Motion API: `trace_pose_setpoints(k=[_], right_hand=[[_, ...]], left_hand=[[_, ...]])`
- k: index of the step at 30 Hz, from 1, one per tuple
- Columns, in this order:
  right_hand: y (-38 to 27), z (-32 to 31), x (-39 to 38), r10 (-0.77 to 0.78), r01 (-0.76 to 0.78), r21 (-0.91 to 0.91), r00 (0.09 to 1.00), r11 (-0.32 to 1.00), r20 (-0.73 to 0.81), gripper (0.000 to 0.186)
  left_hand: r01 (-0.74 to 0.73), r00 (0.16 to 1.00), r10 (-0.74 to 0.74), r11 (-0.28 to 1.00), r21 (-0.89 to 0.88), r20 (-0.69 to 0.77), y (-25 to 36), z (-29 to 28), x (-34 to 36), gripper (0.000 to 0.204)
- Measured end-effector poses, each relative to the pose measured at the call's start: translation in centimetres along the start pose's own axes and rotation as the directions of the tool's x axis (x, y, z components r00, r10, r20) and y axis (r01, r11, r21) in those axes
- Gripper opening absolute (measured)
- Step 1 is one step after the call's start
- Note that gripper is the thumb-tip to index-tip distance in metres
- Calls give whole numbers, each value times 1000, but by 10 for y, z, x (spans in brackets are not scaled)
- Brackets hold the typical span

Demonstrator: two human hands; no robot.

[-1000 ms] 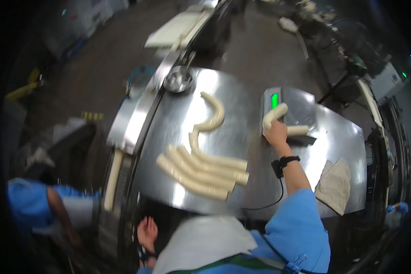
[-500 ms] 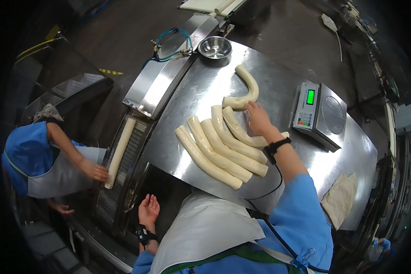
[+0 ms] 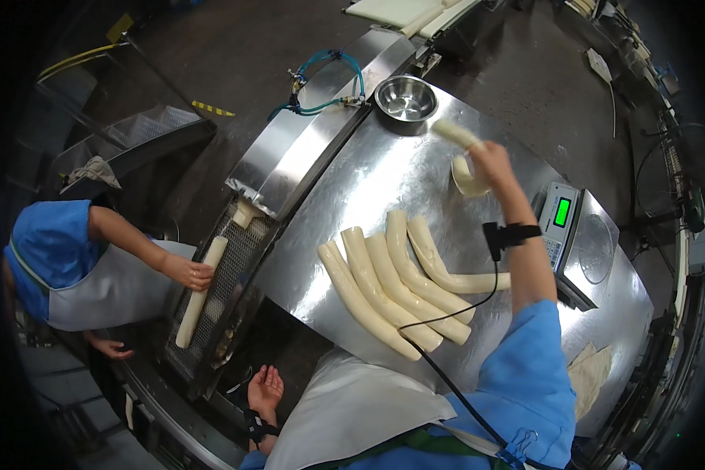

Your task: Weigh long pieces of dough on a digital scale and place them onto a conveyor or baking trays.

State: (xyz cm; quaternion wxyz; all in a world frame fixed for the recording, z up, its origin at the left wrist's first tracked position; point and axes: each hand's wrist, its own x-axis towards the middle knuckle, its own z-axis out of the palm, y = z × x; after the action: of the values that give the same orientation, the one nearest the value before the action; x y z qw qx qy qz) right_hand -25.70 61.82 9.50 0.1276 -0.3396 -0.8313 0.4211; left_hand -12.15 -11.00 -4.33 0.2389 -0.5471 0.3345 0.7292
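On the steel worktop (image 3: 352,196) 4 long dough logs (image 3: 392,286) already lie side by side, touching one another, with their near ends toward the person. A 5th dough log (image 3: 464,157) is in the right hand (image 3: 489,160), whose fingers are closed around it; it hangs curved, one end raised toward the steel bowl (image 3: 406,98) and the other drooping just above the worktop, between the bowl and the digital scale (image 3: 576,235). By the look of it, this piece is not yet laid with the other 4, so the row seems partly built with at least 1 log left to place. The left hand (image 3: 266,388) hangs low beside the apron, palm up and fingers loosely spread, holding nothing. At the mesh conveyor (image 3: 227,258), a co-worker's hand (image 3: 189,272) rests on another dough log (image 3: 200,294).
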Motion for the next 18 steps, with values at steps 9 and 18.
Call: trace_pose_setpoints(k=[9,18], right_hand=[[-29,-62,2,-188,120,-387,971,914,-144,45],[106,32,-184,-89,287,-731,950,619,298,67]], left_hand=[[-63,990,53,995,72,134,21,41,10,15],[-91,981,82,995,44,175,19,45,5,20]])
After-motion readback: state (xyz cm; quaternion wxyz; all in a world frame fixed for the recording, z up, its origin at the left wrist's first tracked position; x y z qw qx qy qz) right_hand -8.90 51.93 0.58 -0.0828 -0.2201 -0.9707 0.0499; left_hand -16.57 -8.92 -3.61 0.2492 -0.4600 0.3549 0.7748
